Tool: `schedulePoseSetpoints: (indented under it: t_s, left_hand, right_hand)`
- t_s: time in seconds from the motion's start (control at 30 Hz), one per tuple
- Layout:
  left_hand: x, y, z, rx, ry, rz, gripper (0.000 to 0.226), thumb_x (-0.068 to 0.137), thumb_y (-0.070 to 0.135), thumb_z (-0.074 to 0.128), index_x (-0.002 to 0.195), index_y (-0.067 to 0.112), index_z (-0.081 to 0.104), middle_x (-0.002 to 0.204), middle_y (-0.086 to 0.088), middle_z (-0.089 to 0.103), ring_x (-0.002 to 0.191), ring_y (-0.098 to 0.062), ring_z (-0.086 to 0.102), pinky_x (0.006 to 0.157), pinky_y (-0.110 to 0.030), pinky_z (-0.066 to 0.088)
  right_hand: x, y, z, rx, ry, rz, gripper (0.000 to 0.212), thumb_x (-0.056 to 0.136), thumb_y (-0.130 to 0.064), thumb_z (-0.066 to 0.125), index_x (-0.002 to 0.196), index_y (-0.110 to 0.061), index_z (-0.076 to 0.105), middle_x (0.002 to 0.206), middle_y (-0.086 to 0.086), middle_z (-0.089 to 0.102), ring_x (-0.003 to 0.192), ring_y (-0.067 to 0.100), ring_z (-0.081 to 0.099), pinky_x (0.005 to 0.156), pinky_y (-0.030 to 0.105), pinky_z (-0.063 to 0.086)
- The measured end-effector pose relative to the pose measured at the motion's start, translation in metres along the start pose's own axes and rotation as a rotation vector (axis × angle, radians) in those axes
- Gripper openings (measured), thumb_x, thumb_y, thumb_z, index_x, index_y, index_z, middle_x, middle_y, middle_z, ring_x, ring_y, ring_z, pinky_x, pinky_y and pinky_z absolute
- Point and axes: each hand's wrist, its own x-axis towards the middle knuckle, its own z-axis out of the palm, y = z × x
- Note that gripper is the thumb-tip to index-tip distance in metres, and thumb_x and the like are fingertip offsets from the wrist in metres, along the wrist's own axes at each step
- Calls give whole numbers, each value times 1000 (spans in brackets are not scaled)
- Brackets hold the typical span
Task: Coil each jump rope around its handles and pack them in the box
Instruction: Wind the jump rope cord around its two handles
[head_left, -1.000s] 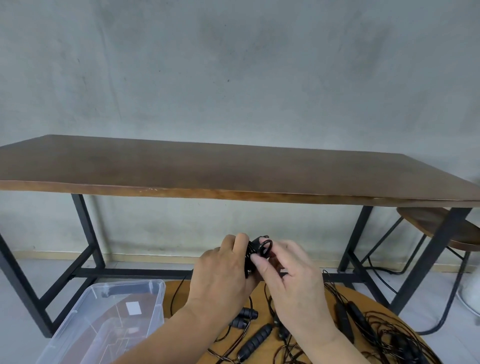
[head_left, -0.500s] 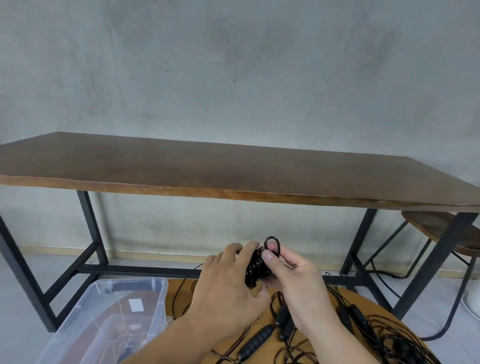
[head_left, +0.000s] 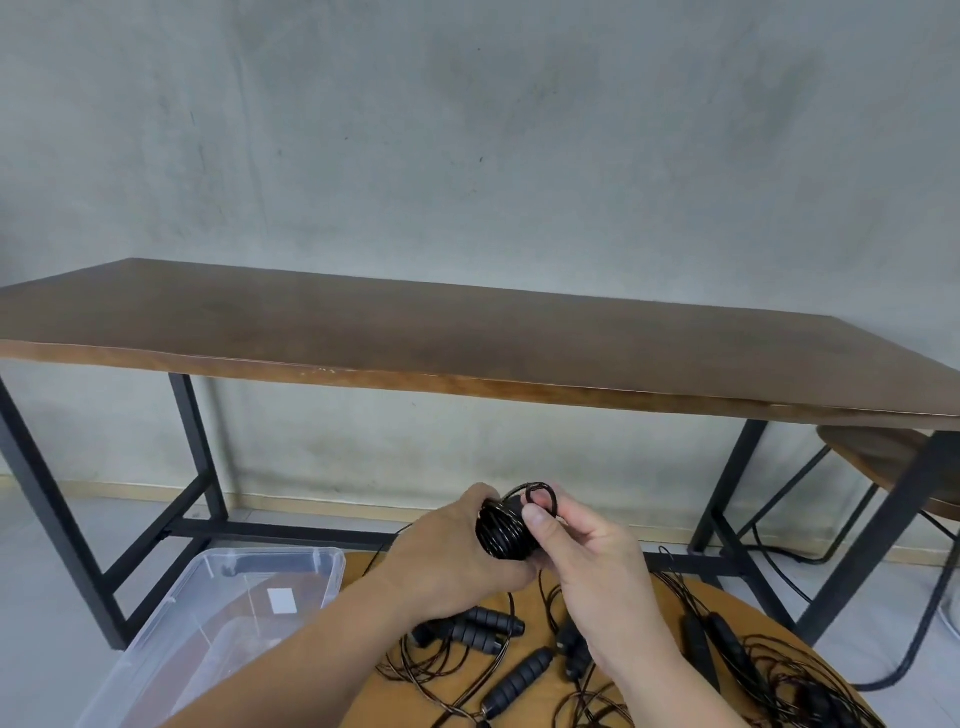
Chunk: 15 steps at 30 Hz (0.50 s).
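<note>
Left hand (head_left: 447, 558) wraps its fingers round the coiled jump rope (head_left: 501, 530), held up in the air above the round table (head_left: 675, 597). Right hand (head_left: 587, 561) pinches a small loop of cord (head_left: 540, 499) at the bundle's top between thumb and fingers. Loose ropes (head_left: 519, 670) sprawl below; the clear box (head_left: 228, 613) sits to the left.

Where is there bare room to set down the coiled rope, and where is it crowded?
Free: the long brown table behind the hands, and the clear box at left, which looks mostly empty. Crowded: the round table below the hands, strewn with loose jump ropes.
</note>
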Motion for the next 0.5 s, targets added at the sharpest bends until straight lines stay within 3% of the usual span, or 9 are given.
schedulePoseSetpoints:
  t_s: [0.1,0.23,0.33,0.4,0.5]
  left_hand:
    - [-2,1,5,233,176,22,62,73,59,67,123,40,36,96,14,61,88,-11,61,76,-29,50]
    - [-4,3,8,238,263,60,65,77,57,64,130,38,32,104,13,58,93,-12,58,78,-28,47]
    - [-5,5,9,153,232,49,63,79,51,65,130,36,32,101,11,60,93,-13,59,80,-29,48]
    - [-3,8,9,54,208,27,61,78,50,67,127,37,33,96,12,61,90,-13,60,80,-29,51]
    - [6,10,5,-1,251,10,62,75,51,68,126,37,35,94,12,62,89,-13,60,81,-31,52]
  right_hand:
    - [2,11,-7,-550,145,-247,23,93,-36,61,112,-34,73,112,-36,53,114,-9,49,91,11,45]
    - [-1,9,-12,-709,221,-430,37,92,-46,48,111,-27,73,102,-42,48,110,-18,45,83,-2,35]
    - [-5,4,-13,-681,254,-452,32,94,-47,44,108,-32,69,97,-40,53,104,-20,49,80,-4,37]
    - [-9,-4,-9,-487,213,-322,27,95,-45,42,99,-33,66,76,-29,61,85,-11,58,71,4,43]
    - [-13,-16,0,-143,101,-68,35,99,-39,38,93,-18,64,56,-3,56,53,7,52,54,20,45]
